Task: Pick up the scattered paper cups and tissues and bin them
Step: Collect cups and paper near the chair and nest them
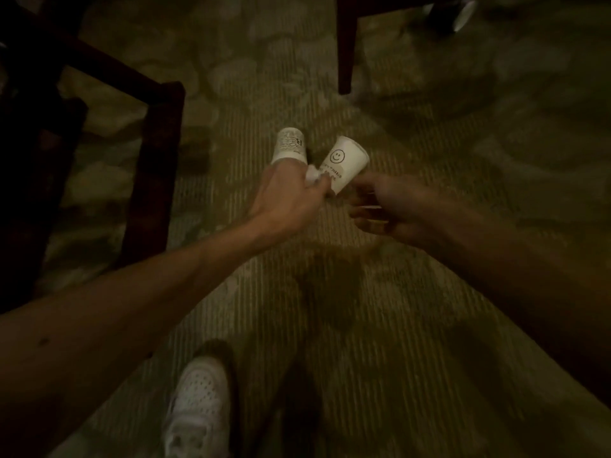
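**Inspector A:** Nearest the camera, bottom centre of the frame: one white perforated shoe [198, 404] on the patterned carpet [413, 342]. Both bare forearms run up from the lower corners and meet near the middle.

**Inspector B:** Left hand?

**Inspector A:** The left hand [287, 196] is closed. Its fingers hold a printed paper cup [290, 146], which sticks out above the knuckles with its base pointing to the top of the frame. A crumpled white tissue [315, 176] is bunched in the same grip, at the hand's right edge.

**Inspector B:** Right hand?

**Inspector A:** The right hand [380, 206] is blurred. Its fingers curl around the narrow end of a white paper cup with a smiley face [347, 163]. That cup is tilted, its wide end toward the upper right. It lies just beside the tissue; whether they touch, I cannot tell.

**Inspector B:** Surroundings?

**Inspector A:** Dark wooden chair frame [155, 153] at left. A second dark chair leg [346, 44] at upper centre. A pale object [463, 14] at the top right edge, too blurred to identify.
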Action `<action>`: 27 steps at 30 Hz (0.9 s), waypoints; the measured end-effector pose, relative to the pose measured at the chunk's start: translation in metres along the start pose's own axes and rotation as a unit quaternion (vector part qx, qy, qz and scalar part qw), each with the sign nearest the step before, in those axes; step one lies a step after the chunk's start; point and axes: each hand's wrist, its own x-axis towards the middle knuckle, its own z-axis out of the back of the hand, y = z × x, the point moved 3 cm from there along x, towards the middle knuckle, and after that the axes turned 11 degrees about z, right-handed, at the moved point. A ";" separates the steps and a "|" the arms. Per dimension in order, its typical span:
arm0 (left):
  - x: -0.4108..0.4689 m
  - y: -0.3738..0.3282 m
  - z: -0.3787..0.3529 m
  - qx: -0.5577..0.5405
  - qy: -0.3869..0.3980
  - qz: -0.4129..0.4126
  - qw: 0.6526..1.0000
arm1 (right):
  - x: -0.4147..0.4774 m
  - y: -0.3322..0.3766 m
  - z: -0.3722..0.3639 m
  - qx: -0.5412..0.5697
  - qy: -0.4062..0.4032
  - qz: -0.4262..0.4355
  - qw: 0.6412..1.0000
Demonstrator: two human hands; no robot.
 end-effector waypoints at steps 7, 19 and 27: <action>0.091 0.028 0.035 0.173 0.062 -0.061 0.981 | 0.067 0.000 -0.036 -0.038 -0.082 -0.072 0.993; 0.174 0.026 0.004 0.527 0.126 -0.375 0.752 | 0.115 -0.010 -0.033 -0.148 -0.165 0.024 0.975; 0.177 0.027 0.001 0.502 0.162 -0.261 0.809 | 0.100 -0.019 -0.003 -0.220 -0.093 0.018 0.971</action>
